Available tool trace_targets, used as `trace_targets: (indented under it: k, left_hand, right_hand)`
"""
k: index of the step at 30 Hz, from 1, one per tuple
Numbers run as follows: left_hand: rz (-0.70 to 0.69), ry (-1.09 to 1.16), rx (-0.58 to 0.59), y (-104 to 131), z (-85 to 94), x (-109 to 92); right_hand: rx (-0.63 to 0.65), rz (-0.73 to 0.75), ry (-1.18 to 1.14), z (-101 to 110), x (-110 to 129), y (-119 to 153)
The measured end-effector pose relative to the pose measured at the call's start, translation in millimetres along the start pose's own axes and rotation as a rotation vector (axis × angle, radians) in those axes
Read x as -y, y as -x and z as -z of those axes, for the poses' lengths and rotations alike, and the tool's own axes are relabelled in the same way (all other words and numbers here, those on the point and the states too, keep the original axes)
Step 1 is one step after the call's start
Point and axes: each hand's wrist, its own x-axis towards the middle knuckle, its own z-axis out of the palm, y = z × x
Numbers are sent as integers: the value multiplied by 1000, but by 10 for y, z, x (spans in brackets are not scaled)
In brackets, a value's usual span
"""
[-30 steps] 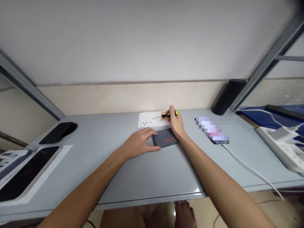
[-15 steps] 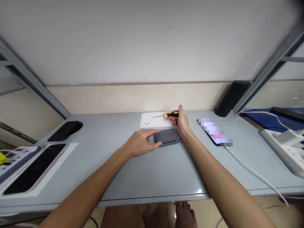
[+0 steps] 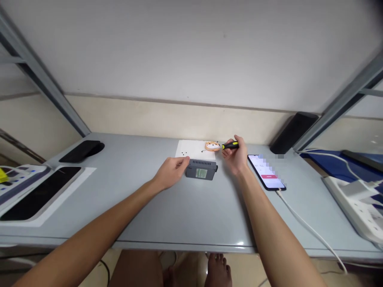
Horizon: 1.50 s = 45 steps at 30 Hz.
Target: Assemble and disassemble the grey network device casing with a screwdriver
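Head view: a small grey box (image 3: 201,170), rectangular with a green label on its upper face, is being steadied on the smooth grey table (image 3: 185,207) by the left hand (image 3: 170,172), whose fingers are curled against its left end. A screwdriver (image 3: 229,146) with a yellow-and-black handle is being gripped in the closed fingers of the right hand (image 3: 236,154), just behind the box. A white paper sheet (image 3: 191,149) bearing tiny dark screws (image 3: 183,152) and a round orange figure (image 3: 212,146) is lying beyond the box. A cabled phone (image 3: 267,172) is lying to the right, a black cylinder (image 3: 291,132) is leaning at the wall, and a white power strip (image 3: 354,199) is resting farther right.
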Motion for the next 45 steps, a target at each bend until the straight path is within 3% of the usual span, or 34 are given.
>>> trace_targets:
  k: [5, 11, 25, 36, 45]
  left_hand:
    - [57, 209, 86, 22, -7, 17]
    - [34, 349, 200, 36, -8, 76]
    - [-61, 431, 60, 41, -32, 85]
    - [-59, 456, 57, 34, -48, 96]
    - [-7, 523, 56, 9, -31, -5]
  right_hand:
    - [92, -3, 109, -94, -55, 69]
    - [94, -31, 174, -163, -138, 92]
    - [67, -54, 133, -206, -167, 130]
    - [35, -69, 46, -234, -121, 140]
    - [-70, -47, -3, -292, -57, 192]
